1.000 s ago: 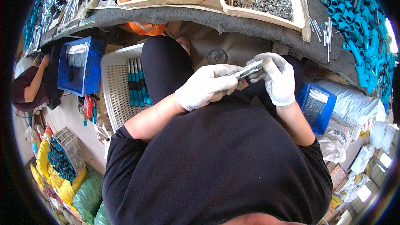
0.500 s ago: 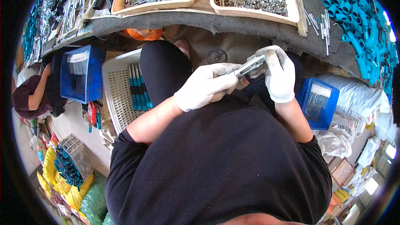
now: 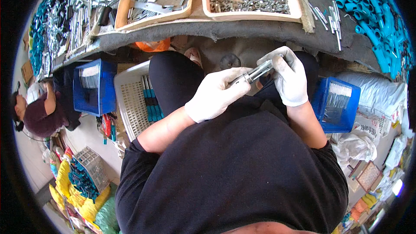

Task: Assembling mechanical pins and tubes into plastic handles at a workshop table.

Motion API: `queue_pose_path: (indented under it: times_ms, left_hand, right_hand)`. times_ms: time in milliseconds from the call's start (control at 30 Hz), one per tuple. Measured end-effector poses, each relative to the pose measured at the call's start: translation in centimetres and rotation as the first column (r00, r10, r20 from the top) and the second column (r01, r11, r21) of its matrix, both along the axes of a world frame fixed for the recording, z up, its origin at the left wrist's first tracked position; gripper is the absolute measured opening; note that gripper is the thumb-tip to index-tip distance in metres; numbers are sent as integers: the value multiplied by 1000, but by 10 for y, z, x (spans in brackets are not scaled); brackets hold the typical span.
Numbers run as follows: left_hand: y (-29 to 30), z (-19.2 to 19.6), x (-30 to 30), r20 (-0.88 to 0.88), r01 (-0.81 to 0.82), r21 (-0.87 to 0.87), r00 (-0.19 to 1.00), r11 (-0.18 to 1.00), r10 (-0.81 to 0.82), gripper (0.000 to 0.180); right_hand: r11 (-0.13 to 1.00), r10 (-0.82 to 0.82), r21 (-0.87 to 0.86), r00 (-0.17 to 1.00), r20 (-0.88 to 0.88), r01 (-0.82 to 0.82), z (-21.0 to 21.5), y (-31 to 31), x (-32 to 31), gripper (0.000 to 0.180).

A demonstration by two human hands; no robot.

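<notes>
In white gloves, both hands work over my lap on a shiny slotted metal tube (image 3: 257,72) that slants up to the right. My left hand (image 3: 216,93) is closed around its lower left part, thumb along the top. My right hand (image 3: 289,78) is closed at the upper right end, with thumb and fingers bent around it. Whether a small piece sits between those fingers is hidden. Beyond my hands, on the bench, a cream tray (image 3: 251,16) holds many small metal pieces. Left of it, another cream tray (image 3: 151,22) holds rods and a flat metal bar.
Teal plastic tubes (image 3: 368,21) pile up at the bench's right, loose rods (image 3: 334,24) beside them. Blue crates (image 3: 357,104) of metal rods stand at either side. A white basket (image 3: 130,104) holds teal-and-black handled pieces. Far left, another person (image 3: 41,115) sits at the bench.
The view has shifted slightly, so the bench sits a little higher. Both hands stay closed on the metal tube; the right fingers have curled lower around its end.
</notes>
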State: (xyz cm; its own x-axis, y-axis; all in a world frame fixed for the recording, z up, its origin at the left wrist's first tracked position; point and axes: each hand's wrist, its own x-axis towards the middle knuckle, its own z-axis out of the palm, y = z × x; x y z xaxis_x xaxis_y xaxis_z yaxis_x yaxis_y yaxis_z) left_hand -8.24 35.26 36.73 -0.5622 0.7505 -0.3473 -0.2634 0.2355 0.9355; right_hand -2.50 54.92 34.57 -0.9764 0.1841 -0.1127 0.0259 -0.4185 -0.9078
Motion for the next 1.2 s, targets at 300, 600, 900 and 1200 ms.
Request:
queue_pose_path:
  times_ms: [300,600,900,1200]
  left_hand:
    - [78,52,-42,426,-30,277,900,960,-95,41]
    - [141,79,-67,-264,103,50,961,993,-87,39]
    - [165,71,-89,154,97,118,981,988,-114,35]
    - [175,64,-93,198,96,115,973,989,-117,45]
  right_hand:
    - [961,-162,186,960,-227,206,47,76,-28,17]
    - [921,-385,-110,916,-112,373,56,128,-51,15]
    - [934,-357,-53,932,-68,354,48,171,-51,16]
    - [936,-256,214,957,-134,280,45,187,-46,19]
